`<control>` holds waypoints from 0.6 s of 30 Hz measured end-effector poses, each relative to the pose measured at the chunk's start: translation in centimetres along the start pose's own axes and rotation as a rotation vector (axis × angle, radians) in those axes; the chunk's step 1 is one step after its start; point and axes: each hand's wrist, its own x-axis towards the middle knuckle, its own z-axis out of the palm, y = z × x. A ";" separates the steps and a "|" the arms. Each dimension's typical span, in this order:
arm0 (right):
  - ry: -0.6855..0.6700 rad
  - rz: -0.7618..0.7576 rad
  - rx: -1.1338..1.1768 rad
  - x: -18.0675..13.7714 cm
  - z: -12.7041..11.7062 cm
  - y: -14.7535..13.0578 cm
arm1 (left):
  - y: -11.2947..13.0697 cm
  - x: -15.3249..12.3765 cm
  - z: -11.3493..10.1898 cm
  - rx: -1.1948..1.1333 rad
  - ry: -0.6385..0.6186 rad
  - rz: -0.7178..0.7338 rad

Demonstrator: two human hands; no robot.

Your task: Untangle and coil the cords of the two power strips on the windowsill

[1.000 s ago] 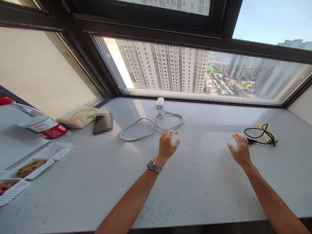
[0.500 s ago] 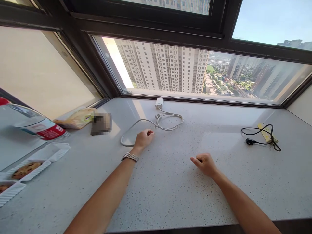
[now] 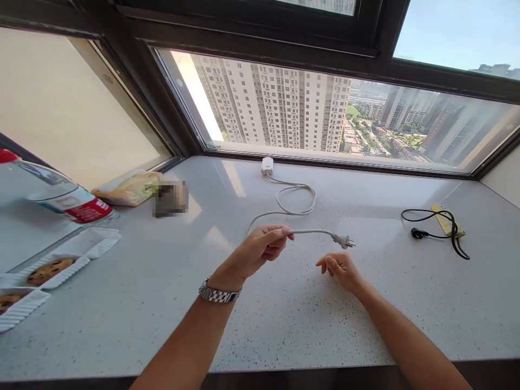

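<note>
My left hand, with a metal watch on its wrist, pinches a white power cord between thumb and fingers above the counter. The cord's free end points right and ends in a plug with bare metal prongs. From the hand the rest of the cable loops back over the counter to a small white socket block by the window. Just below the plug, my right hand is open and holds nothing. Its fingers are loosely bent, with the index finger and thumb apart, and it does not grip the plug.
On the speckled counter, a yellowish power strip with a black cord and plug lies at right. At left are a bottle, a cookie tray, a plastic packet and a blurred-out item.
My left hand has drawn back toward me and right, lifting the white cord with its plug off the counter. The fingers of my right hand have loosened from a fist.
</note>
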 end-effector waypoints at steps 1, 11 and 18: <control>0.014 -0.012 0.092 -0.1 0.1 -0.2 | -0.5 0.0 0.7 -0.028 -0.019 0.022; 0.459 0.072 0.406 -0.2 0.3 -1.4 | -7.7 2.0 8.3 0.074 -0.116 0.071; 0.232 0.024 0.499 -0.7 1.5 -2.2 | -5.8 3.1 8.0 -0.033 0.161 0.200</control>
